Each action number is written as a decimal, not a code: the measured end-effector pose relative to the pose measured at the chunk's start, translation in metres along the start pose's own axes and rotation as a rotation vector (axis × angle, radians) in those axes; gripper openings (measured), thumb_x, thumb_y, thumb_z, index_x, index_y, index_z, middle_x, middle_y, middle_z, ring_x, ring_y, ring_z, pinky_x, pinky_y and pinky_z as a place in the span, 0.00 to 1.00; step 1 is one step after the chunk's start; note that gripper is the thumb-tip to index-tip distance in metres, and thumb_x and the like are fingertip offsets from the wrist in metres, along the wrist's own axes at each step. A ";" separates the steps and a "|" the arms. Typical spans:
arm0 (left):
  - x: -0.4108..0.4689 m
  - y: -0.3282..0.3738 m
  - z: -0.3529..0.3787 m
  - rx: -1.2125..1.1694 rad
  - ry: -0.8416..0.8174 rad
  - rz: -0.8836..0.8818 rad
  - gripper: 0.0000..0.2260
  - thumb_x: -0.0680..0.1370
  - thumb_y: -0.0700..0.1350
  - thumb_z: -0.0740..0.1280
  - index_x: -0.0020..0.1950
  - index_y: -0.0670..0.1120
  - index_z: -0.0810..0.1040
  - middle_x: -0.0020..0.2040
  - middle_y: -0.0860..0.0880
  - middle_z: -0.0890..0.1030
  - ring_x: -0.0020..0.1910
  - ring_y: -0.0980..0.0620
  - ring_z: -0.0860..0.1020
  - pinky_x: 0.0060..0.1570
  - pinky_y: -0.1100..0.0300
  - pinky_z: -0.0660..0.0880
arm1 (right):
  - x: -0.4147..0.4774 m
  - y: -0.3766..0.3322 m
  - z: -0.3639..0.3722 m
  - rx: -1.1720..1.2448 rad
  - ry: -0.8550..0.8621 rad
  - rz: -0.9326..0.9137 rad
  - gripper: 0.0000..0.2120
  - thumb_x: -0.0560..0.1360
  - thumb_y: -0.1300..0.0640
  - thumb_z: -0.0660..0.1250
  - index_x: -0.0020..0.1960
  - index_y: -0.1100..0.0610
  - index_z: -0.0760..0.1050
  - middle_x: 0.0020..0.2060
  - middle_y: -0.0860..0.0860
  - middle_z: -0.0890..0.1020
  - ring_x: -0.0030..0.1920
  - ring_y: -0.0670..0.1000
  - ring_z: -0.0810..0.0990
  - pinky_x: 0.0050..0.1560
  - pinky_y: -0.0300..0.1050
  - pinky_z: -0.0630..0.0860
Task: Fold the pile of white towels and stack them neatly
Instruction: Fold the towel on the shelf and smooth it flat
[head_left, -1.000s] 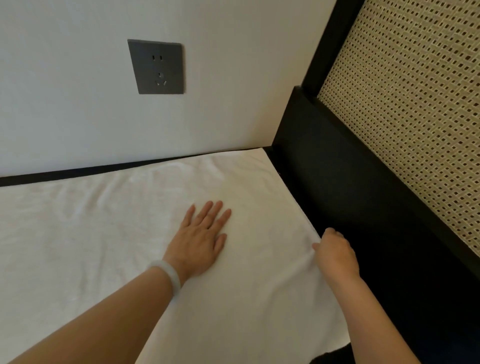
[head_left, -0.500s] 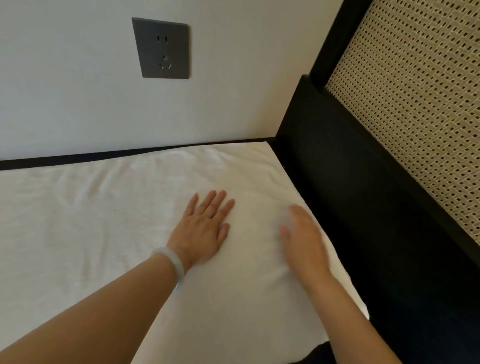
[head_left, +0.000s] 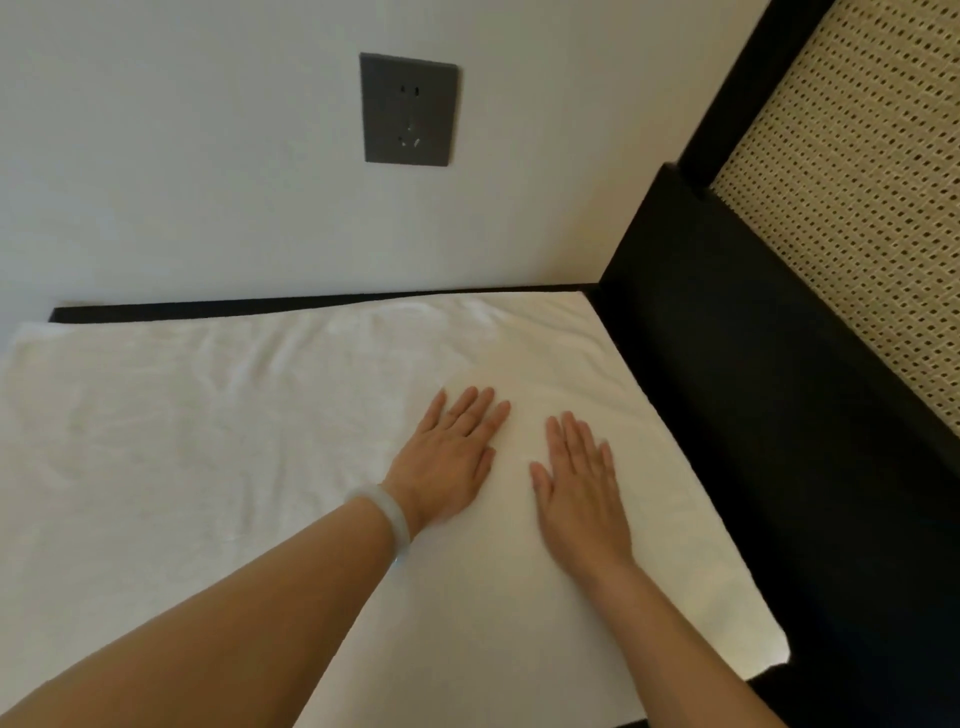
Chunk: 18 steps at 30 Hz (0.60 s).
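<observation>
The white towel is matt cloth, softly creased at its left, smoother at its right. Behind the towel, the wall looks matt and painted; its dark grey socket plate is smooth with a faint sheen. Right of the towel, the black frame is matt, its cane panel open-woven and rough. The pale bracelet over the towel looks glossy.
</observation>
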<state>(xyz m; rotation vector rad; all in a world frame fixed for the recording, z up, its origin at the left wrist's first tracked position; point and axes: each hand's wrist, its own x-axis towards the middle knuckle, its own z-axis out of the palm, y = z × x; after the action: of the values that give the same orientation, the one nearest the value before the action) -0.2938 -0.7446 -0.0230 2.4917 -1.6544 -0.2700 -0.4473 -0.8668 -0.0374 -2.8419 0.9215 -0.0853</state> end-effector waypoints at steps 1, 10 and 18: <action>-0.011 -0.004 0.001 0.003 0.008 -0.007 0.33 0.76 0.58 0.32 0.81 0.53 0.46 0.81 0.50 0.46 0.80 0.49 0.44 0.76 0.50 0.33 | -0.001 0.003 -0.001 -0.005 -0.001 0.006 0.34 0.79 0.41 0.37 0.81 0.55 0.50 0.80 0.51 0.52 0.80 0.49 0.47 0.78 0.49 0.38; -0.121 -0.063 0.017 0.094 0.211 -0.276 0.25 0.82 0.55 0.50 0.78 0.50 0.64 0.78 0.46 0.63 0.77 0.44 0.62 0.72 0.43 0.54 | 0.021 -0.097 -0.009 0.087 -0.041 -0.005 0.31 0.81 0.46 0.40 0.81 0.60 0.47 0.81 0.56 0.49 0.80 0.55 0.44 0.78 0.53 0.38; -0.151 -0.122 0.007 0.149 0.186 -0.297 0.24 0.83 0.54 0.50 0.78 0.49 0.64 0.78 0.48 0.64 0.76 0.47 0.63 0.72 0.44 0.54 | 0.027 -0.183 0.033 0.024 -0.010 -0.238 0.28 0.80 0.46 0.50 0.73 0.59 0.71 0.72 0.57 0.72 0.74 0.56 0.69 0.73 0.55 0.54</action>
<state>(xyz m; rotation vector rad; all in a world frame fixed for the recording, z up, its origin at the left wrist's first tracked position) -0.2432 -0.5587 -0.0448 2.7726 -1.2765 0.0578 -0.3162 -0.7326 -0.0397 -2.9131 0.5722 -0.1086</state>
